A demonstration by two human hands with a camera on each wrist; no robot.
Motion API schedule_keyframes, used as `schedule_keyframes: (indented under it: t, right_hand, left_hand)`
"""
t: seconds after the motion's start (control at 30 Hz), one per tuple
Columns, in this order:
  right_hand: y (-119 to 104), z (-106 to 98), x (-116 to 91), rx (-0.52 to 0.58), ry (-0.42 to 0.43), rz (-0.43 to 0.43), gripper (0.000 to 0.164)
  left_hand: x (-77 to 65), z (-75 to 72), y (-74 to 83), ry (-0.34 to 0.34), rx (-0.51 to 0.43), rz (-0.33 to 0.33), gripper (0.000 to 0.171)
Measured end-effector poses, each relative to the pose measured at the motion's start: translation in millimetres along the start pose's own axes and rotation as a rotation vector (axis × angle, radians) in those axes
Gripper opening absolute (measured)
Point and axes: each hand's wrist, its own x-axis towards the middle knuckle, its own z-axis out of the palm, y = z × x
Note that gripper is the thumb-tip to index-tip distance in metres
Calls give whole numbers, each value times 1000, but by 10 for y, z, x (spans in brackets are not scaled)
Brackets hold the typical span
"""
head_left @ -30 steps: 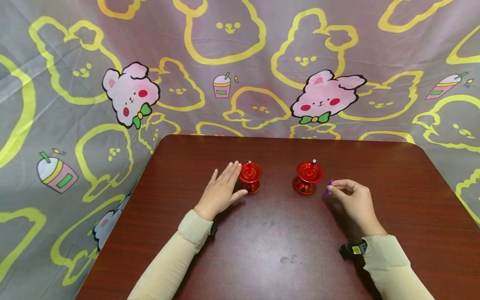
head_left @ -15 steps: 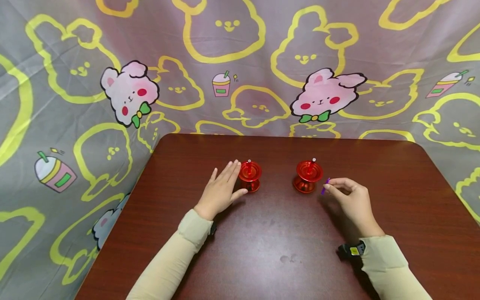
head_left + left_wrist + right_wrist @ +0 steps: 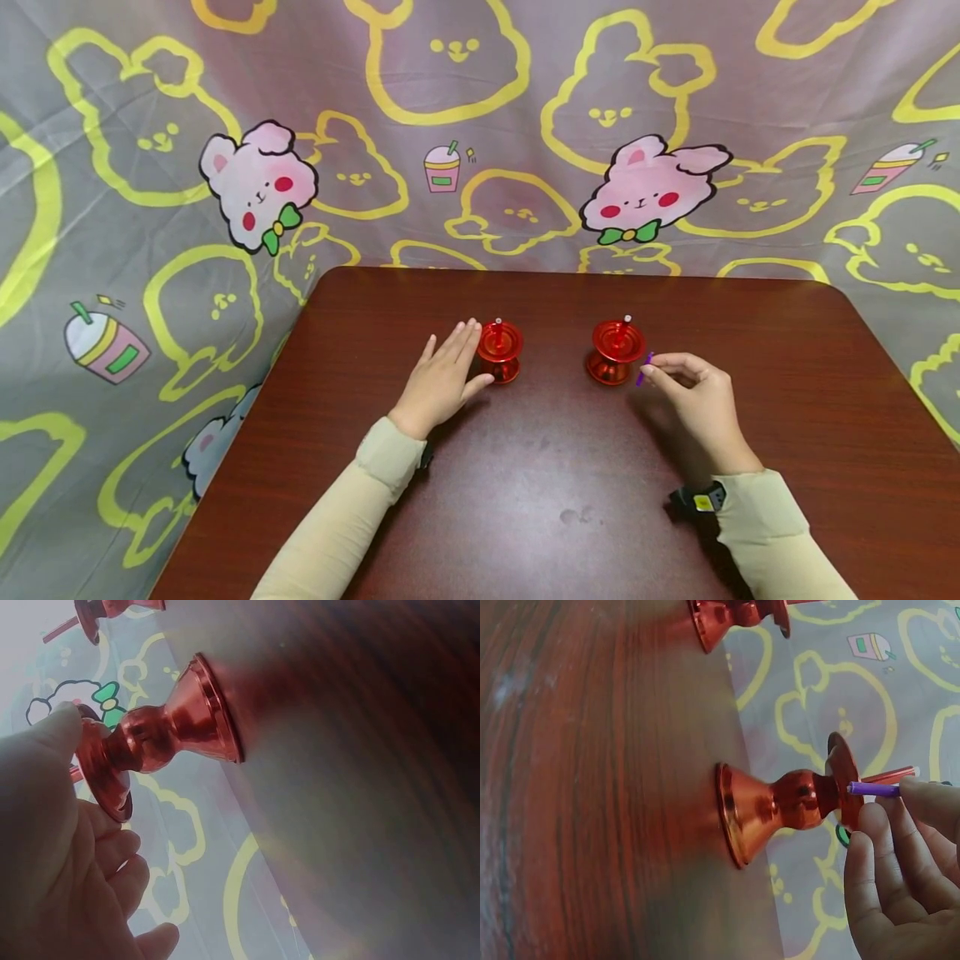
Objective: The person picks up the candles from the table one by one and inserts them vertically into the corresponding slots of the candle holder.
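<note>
Two red metallic pedestal holders stand upright on the table, each with a dish on top and a thin white-tipped tube in its middle. My left hand [image 3: 438,383] lies beside the left holder [image 3: 500,343], its fingers straight along the rim and its thumb spread in front. In the left wrist view the dish of this holder [image 3: 154,739] sits between thumb and fingers; whether they press it, I cannot tell. My right hand [image 3: 701,404] pinches a short purple stick [image 3: 874,790] between thumb and fingertips. That stick is close to the right side of the right holder [image 3: 617,343].
The dark reddish-brown wooden table [image 3: 540,483] has rounded far corners. Behind and to the left hangs a grey cloth [image 3: 517,158] with yellow cartoon outlines. A black device [image 3: 699,500] is strapped to my right wrist.
My right hand has shifted a little to the left with the purple stick, bringing it nearer the right holder. The left hand and both holders stay put.
</note>
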Motion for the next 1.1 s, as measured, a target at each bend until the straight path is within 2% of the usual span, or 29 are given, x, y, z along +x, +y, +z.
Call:
schedule_keyframes:
  t: [0.17,0.47,1.1]
  right_hand:
    - [-21,36,7,4,15,8,14]
    - [232,116,58,49,39,38,19]
    - [146,263,55,137,21,84,27]
  left_hand:
    - [-5,-6,2,-2,-1,0,80]
    - [-6,5,-2,5,5,3,79]
    - [5,31,-9,11,7,9,79]
